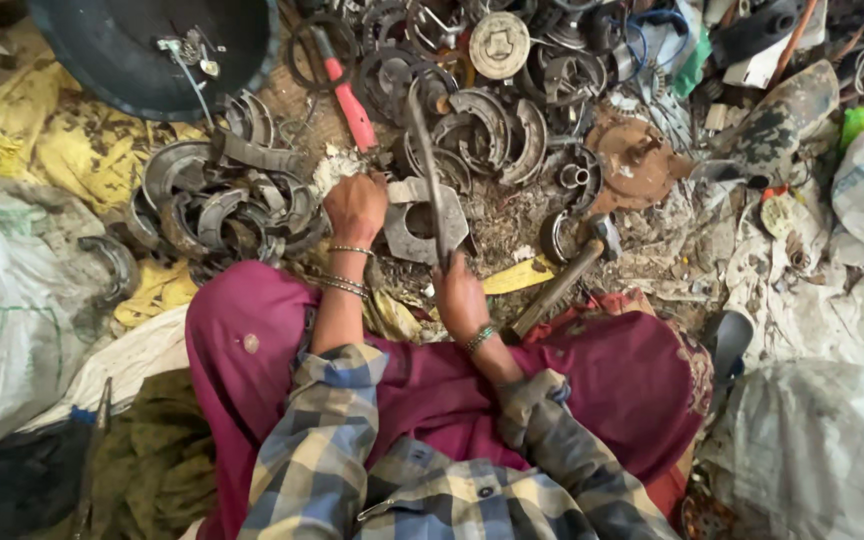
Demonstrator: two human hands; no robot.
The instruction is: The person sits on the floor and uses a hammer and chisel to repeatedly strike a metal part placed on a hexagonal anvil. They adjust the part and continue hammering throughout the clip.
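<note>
My left hand (355, 208) grips the left edge of a grey curved metal plate (415, 238) lying on the littered ground in front of my knees. My right hand (459, 297) is closed around the lower end of a long metal rod (426, 150) that slants up and away over the plate. Both wrists carry bangles. My sleeves are plaid, and a maroon cloth covers my lap.
A heap of curved brake-shoe-like metal pieces (222, 205) lies to the left. A hammer (572, 270) rests right of my right hand. A red-handled tool (350, 100), rings and discs lie further off. White sacks (12, 300) and yellow cloth flank me.
</note>
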